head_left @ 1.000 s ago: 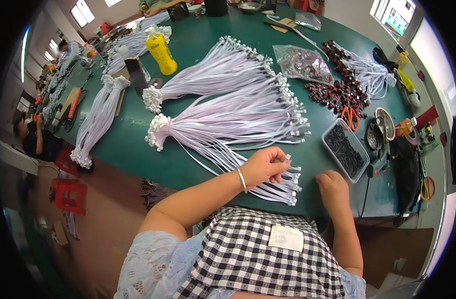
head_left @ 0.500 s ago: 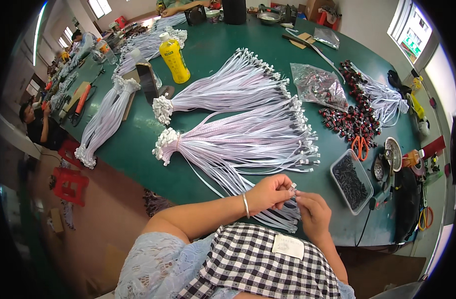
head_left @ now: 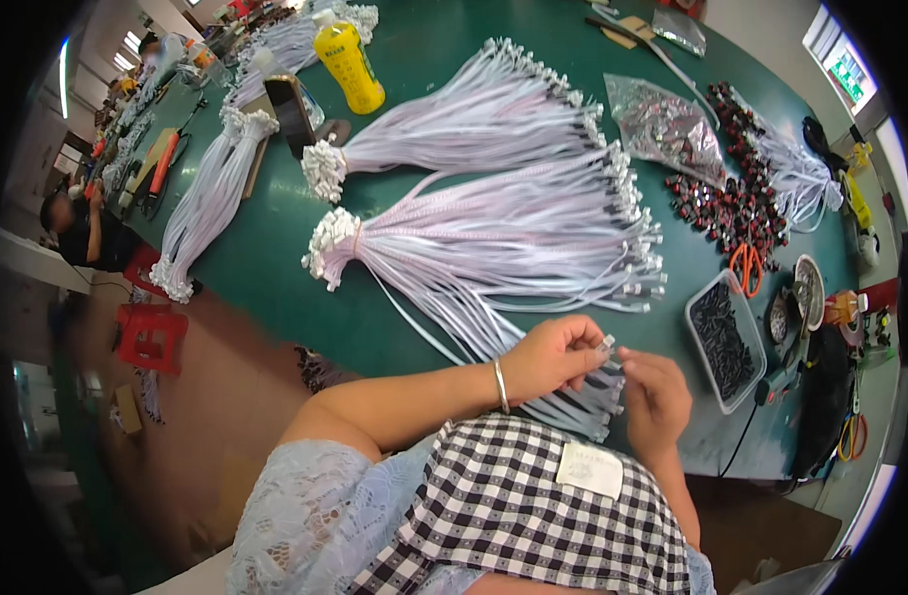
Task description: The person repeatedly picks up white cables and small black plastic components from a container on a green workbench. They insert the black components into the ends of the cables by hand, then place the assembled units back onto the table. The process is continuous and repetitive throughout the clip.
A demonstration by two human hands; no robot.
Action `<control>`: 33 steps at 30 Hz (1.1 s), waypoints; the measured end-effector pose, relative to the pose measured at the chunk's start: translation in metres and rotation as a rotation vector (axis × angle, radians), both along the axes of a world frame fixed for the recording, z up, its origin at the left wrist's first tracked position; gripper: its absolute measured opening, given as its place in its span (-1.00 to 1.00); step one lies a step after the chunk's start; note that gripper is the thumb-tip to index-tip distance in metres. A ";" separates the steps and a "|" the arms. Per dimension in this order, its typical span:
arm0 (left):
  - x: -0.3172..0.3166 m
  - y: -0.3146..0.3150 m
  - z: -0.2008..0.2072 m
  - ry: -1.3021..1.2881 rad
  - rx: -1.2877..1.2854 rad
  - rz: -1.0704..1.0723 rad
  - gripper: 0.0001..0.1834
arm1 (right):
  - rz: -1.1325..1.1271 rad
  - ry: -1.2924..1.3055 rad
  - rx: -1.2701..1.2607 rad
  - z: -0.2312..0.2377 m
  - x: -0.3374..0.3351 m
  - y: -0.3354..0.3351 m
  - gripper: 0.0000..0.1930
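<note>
My left hand (head_left: pixel 558 355) pinches the end of a flat white cable, with a small pale connector (head_left: pixel 607 344) showing at its fingertips. Close beside it is my right hand (head_left: pixel 658 399), its fingers drawn together near the connector; whatever they hold is too small to make out. Below my hands lie loose cable ends (head_left: pixel 585 412) from the nearer bundle of flat white cables (head_left: pixel 494 238), tied near its white-plug end. A second cable bundle (head_left: pixel 464 119) fans out just beyond it.
At the right stand a clear tub of small black tubes (head_left: pixel 722 342), orange-handled scissors (head_left: pixel 746 268), a pile of red-and-black parts (head_left: pixel 722 213) and a plastic bag of parts (head_left: pixel 665 129). A yellow bottle (head_left: pixel 350 64) and a phone (head_left: pixel 290 114) stand at the far left.
The view has tilted and shifted, so the table things sit higher in it. My right fingertips have come slightly away from the connector; my left hand keeps its pinch.
</note>
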State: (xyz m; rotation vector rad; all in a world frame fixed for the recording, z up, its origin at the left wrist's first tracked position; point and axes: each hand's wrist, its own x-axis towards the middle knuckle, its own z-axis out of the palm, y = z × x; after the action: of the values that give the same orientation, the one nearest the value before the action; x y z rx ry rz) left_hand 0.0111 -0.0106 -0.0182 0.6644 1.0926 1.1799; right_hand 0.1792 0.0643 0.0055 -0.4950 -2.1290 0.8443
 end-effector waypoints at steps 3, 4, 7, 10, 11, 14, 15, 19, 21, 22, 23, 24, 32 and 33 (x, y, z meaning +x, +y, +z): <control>0.000 0.001 0.001 -0.051 0.030 -0.005 -0.92 | -0.053 -0.010 -0.114 0.000 0.006 0.001 -0.83; -0.002 -0.001 0.010 0.024 -0.039 -0.041 -0.93 | -0.104 -0.018 -0.191 -0.004 0.012 -0.001 -0.83; 0.002 -0.010 0.005 -0.041 -0.006 0.003 -0.90 | -0.084 0.071 -0.608 0.003 0.014 -0.005 -0.87; 0.002 -0.009 0.014 0.036 -0.078 -0.040 -0.91 | -0.093 0.023 -0.774 0.001 0.020 -0.006 -0.89; 0.003 -0.007 0.016 0.041 -0.103 -0.062 -0.91 | -0.104 0.014 -0.827 -0.002 0.021 -0.007 -0.89; 0.003 0.000 0.017 0.060 -0.086 -0.076 -0.91 | -0.090 0.104 -0.883 -0.005 0.019 -0.008 -0.90; 0.003 -0.001 0.015 0.060 -0.077 -0.076 -0.90 | -0.097 0.090 -0.863 -0.006 0.018 -0.009 -0.90; 0.004 -0.002 0.014 0.036 -0.079 -0.035 -0.88 | -0.092 0.110 -0.851 -0.015 0.012 -0.011 -0.91; 0.004 -0.004 0.012 0.013 -0.076 -0.038 -0.88 | -0.088 0.127 -0.867 -0.017 0.011 -0.012 -0.91; 0.004 -0.004 0.011 0.002 -0.075 -0.037 -0.88 | -0.092 0.119 -0.870 -0.016 0.011 -0.012 -0.91; 0.004 -0.003 0.012 0.020 -0.072 -0.038 -0.88 | -0.096 0.111 -0.873 -0.014 0.010 -0.012 -0.90; 0.005 -0.003 0.013 0.036 -0.071 -0.040 -0.88 | -0.091 0.114 -0.863 -0.014 0.010 -0.012 -0.91; 0.005 -0.004 0.014 0.059 -0.057 -0.046 -0.89 | -0.079 0.123 -0.829 -0.016 0.009 -0.013 -0.91; 0.005 -0.004 0.012 0.066 -0.052 -0.047 -0.89 | -0.076 0.122 -0.818 -0.017 0.008 -0.012 -0.92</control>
State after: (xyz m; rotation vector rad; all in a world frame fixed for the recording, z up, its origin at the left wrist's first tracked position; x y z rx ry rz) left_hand 0.0162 -0.0148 -0.0059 0.6894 1.1533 1.0926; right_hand 0.1875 0.0519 -0.0111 -0.8947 -1.5712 1.6485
